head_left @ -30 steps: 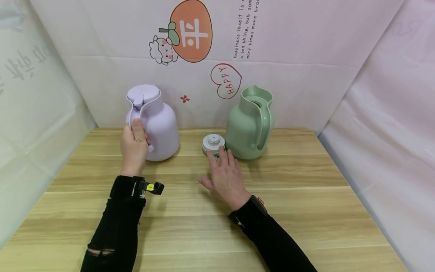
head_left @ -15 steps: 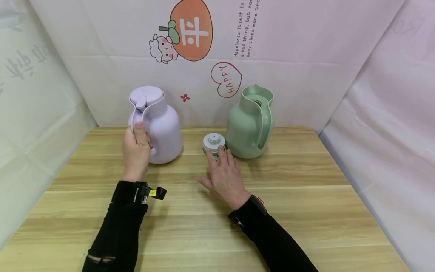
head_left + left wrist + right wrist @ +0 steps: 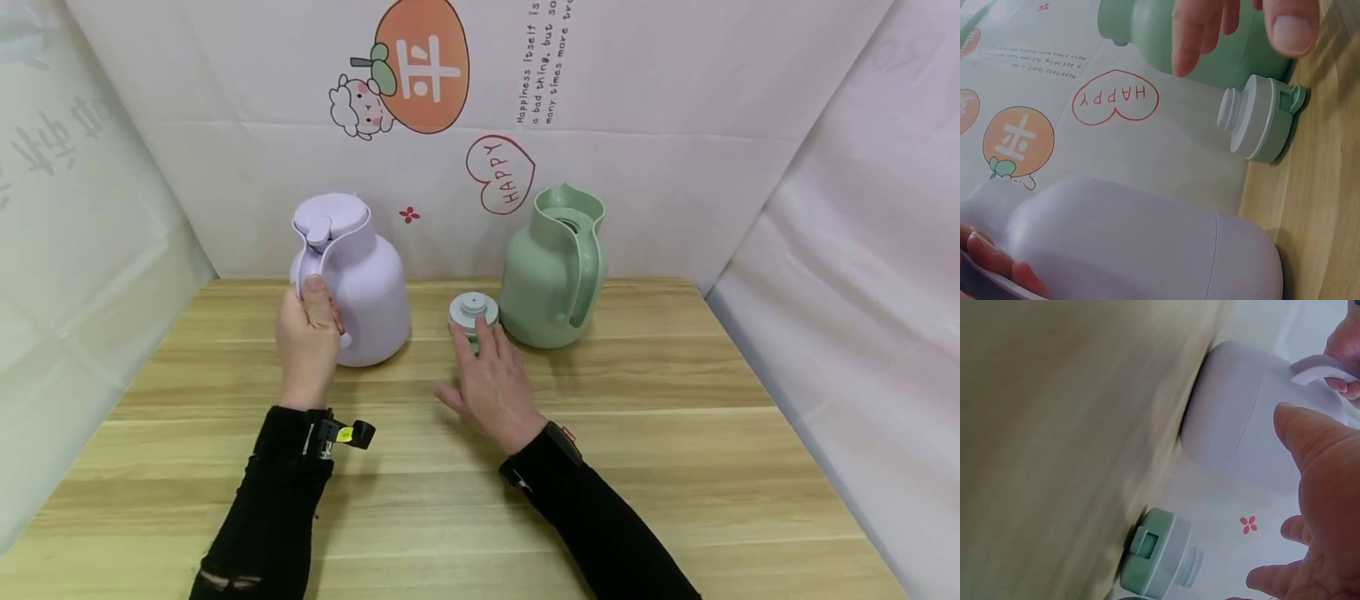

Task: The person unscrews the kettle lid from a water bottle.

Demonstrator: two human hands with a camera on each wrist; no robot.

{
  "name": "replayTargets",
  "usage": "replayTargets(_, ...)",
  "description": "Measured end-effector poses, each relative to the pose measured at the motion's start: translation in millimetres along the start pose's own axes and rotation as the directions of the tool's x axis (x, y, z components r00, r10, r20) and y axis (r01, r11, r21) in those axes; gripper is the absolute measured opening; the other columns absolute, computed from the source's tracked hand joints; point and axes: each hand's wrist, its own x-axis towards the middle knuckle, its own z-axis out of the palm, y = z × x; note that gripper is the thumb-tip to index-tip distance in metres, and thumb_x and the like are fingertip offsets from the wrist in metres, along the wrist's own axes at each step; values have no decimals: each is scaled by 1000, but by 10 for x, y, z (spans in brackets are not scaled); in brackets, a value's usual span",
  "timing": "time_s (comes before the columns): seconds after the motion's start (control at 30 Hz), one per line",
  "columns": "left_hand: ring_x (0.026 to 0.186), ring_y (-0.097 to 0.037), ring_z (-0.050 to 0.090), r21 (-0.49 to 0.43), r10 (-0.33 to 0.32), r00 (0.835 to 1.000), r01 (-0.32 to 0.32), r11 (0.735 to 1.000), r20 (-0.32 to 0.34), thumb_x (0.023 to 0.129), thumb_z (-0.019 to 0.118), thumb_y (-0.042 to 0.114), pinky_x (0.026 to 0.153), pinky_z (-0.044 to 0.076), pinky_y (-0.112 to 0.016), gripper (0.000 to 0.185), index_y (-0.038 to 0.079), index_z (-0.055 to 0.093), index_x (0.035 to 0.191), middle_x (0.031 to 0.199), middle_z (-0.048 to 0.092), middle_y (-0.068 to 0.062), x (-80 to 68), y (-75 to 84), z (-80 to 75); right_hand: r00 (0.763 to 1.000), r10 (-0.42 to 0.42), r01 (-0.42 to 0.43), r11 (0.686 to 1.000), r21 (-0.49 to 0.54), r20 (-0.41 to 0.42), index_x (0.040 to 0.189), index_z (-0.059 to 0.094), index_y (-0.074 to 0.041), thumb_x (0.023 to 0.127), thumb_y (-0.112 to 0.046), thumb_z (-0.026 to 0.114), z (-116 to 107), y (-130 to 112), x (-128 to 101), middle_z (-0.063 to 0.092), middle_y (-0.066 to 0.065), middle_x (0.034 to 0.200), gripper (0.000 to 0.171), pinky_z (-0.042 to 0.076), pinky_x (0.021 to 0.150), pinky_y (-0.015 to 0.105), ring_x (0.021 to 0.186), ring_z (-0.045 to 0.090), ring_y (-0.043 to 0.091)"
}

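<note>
Lilac jug (image 3: 1122, 240) seam (image 3: 1214, 257), wrist views only

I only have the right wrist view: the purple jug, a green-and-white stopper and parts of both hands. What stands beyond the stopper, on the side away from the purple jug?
Observer: In the head view, a green jug stands beside the stopper there.
Operator: Does that green jug have anything over its mouth?
Observer: No, its mouth is uncovered, and a round opening shows inside.
Operator: And the top of the purple jug? It's cut off for me.
Observer: A matching purple lid covers it.
</note>
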Motion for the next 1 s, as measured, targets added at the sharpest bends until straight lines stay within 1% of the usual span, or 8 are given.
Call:
replayTargets(0.17,64,-13,54,-7,15,1000,-15,1000,0,107,38,61,59,45,-26,48,17,52,93,78,53,-1,-29,1,15,1000,-8,9,1000,0,19,161,34,-13,94,-59,72,-16,-79,144,36,33,160,90,38,117,63,146,38,54)
replayTargets(0.37,63,-12,54,4,33,999,-33,999,-8,109,39,56,58,46,-24,46,15,53,94,78,54,-1,-58,6,31,998,2,-3,1000,18,55,165,26,-14,96,-65,63,-63,-248,330,28,31,165,94,36,119,59,149,36,51)
replayTargets(0.53,63,-11,54,14,43,999,-43,999,-17,110,39,54,58,46,-23,45,14,54,95,79,54,-1,-80,5,47,999,16,-19,994,104,34,166,22,-14,95,-63,66,-80,-375,483,28,32,165,97,36,119,60,150,35,49)
replayTargets(0.6,62,-11,54,17,47,999,-47,999,-18,110,39,53,58,46,-23,45,14,54,95,79,54,-1,-90,13,55,1000,24,-26,990,138,13,166,21,-14,95,-63,67,-73,-414,550,28,32,165,98,37,119,59,150,36,47)
replayTargets(0.7,62,-11,54,26,49,999,-49,998,-17,110,39,54,57,46,-23,46,13,54,96,79,55,0,-115,33,61,999,39,-38,983,180,0,167,15,-12,96,-64,65,-59,-462,640,26,31,166,101,40,117,56,150,39,44)
replayTargets(0.77,61,-11,54,30,56,998,-56,998,-20,110,39,53,56,45,-23,46,13,54,95,78,55,0,-136,39,68,999,44,-40,974,223,-12,167,13,-12,96,-62,65,-48,-486,693,27,30,166,101,44,114,54,147,43,42)
replayTargets(0.87,60,-11,54,31,66,997,-65,997,-29,111,40,52,55,44,-24,45,12,54,94,76,55,0,-168,44,81,999,46,-38,950,309,-20,167,8,-11,97,-61,64,-27,-515,754,29,26,165,103,49,111,51,144,48,38)
replayTargets(1.0,59,-10,53,26,87,995,-86,996,-40,111,40,49,55,44,-24,44,12,54,92,75,55,0,-208,51,105,999,41,-31,925,378,-18,167,5,-10,98,-62,62,1,-537,802,30,20,165,103,48,112,48,143,49,35)
